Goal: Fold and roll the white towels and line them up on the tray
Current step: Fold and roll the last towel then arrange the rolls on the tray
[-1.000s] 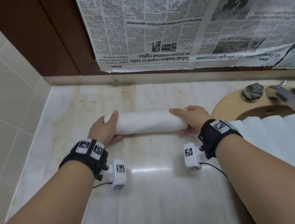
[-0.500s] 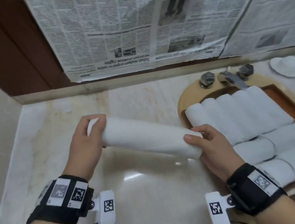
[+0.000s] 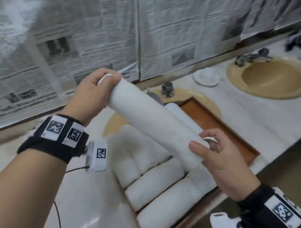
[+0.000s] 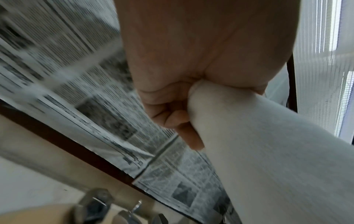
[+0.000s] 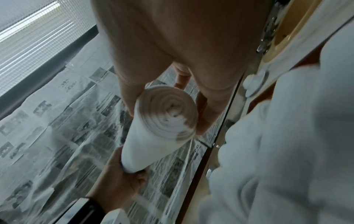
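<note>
My left hand [image 3: 94, 94] grips the far, upper end of the roll [image 3: 154, 122], fingers [image 4: 182, 121] curled round it so the layers cannot spring loose while it is in the air. The roll hangs clear above the tray [image 3: 217, 124], touching nothing below; its long axis runs on a slant from upper left and away from me down to lower right and toward me, roughly in line with the upright rolls [image 3: 141, 153] already lying at the tray's left. My right hand [image 3: 222, 162] takes the near, lower end, thumb on top and fingers [image 5: 203, 121] beneath pinching the rim, where the wrist view shows the spiral end still wound tight. I judge both ends are held so the roll stays straight and can be set down parallel to its neighbours. Bare wood shows on the tray's right side, the likely gap for it. The tray sits over one sink [image 3: 190, 93]; a second sink [image 3: 268, 78] lies to the right in the table [image 3: 260, 119].
</note>
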Demonstrator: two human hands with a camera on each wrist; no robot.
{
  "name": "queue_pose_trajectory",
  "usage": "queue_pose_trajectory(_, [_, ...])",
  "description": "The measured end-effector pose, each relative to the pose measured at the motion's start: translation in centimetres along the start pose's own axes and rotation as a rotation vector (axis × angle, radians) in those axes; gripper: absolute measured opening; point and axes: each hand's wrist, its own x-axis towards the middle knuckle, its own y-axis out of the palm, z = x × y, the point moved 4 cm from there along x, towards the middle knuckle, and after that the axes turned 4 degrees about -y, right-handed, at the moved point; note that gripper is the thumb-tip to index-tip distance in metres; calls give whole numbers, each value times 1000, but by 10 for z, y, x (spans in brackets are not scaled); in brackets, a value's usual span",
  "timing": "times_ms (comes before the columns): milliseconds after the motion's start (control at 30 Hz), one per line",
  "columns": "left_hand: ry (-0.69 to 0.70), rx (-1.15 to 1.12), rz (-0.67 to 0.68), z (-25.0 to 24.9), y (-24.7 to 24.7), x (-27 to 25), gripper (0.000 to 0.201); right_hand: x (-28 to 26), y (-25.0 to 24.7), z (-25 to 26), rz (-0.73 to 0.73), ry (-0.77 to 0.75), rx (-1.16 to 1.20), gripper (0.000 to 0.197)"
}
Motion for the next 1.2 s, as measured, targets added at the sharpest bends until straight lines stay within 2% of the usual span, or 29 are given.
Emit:
queue_pose_trajectory(200, [-39, 162, 208, -28, 156, 72, 23, 41, -109, 7, -125, 52, -67, 51])
queue_pose_trajectory(300, [-100, 300, 358, -22, 217, 101, 36, 59, -148, -7, -178, 116, -81, 47])
queue_pose_trajectory(467, [-128, 547, 480, -5, 294, 132, 37, 80, -194, -37, -264, 221, -96, 29])
queue_pose_trajectory(633, [-187, 831, 494, 22, 345, 144, 46, 92, -212, -67, -325, 328, -108, 21])
queue_pose_trajectory(767, [-249, 908, 491, 43, 367, 151, 51, 95, -219, -80, -346, 339, -229, 15])
queue_pose_trajectory(867, [-279, 919, 435, 46, 375, 153, 53, 97, -222, -79, -350, 284, -447, 13])
queue_pose_trajectory(1000, [-268, 934, 354, 43, 381, 145, 56, 97, -219, -67, -307, 247, -728, 22])
queue_pose_trajectory(1100, [-222, 893, 290, 29, 357, 131, 59, 98, -219, -50, -245, 211, -924, 25])
queue_pose_trajectory(1200, [-172, 767, 263, 11, 301, 101, 56, 107, -226, -40, -146, 249, -1028, 31])
